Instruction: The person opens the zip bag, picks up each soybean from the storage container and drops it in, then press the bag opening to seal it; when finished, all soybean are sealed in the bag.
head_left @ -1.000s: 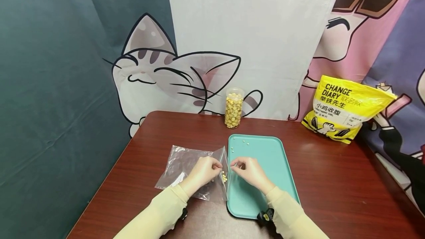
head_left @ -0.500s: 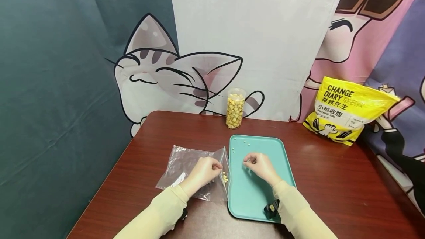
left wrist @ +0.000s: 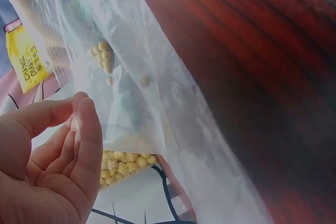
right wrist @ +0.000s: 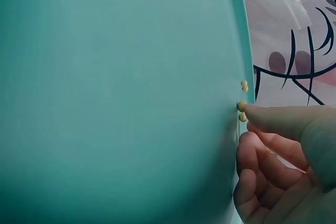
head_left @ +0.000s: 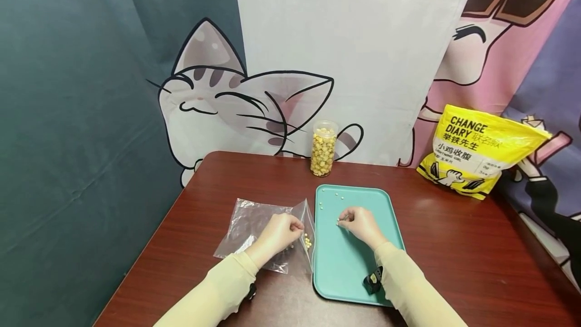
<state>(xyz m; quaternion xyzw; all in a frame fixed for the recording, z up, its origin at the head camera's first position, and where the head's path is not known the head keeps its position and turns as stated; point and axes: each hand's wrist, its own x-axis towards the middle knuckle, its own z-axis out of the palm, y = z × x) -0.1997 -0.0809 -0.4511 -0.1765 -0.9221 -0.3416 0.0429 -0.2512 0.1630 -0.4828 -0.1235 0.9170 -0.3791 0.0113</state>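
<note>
In the head view my left hand (head_left: 279, 231) pinches the upper layer of a clear plastic zip bag (head_left: 245, 221) at its mouth. The bag lies left of the tray, its mouth standing partly open towards the tray's edge. Several small yellow beans (left wrist: 102, 56) sit inside it. Over the teal tray (head_left: 340, 271) my right hand (head_left: 361, 224) holds thumb and forefinger together. A small yellow bean (right wrist: 241, 106) shows at the thumb tip and seems pinched there. More beans (head_left: 342, 198) lie scattered near the tray's far left corner.
A clear jar of yellow puffed balls (head_left: 324, 150) stands at the table's back edge, behind the tray. Farther right is a yellow snack pouch (head_left: 476, 150). A printed cartoon curtain (head_left: 290, 39) hangs behind the brown wooden table (head_left: 454, 246).
My right hand has moved right, away from the bag's mouth, to above the tray's middle. The left hand keeps its hold on the bag.
</note>
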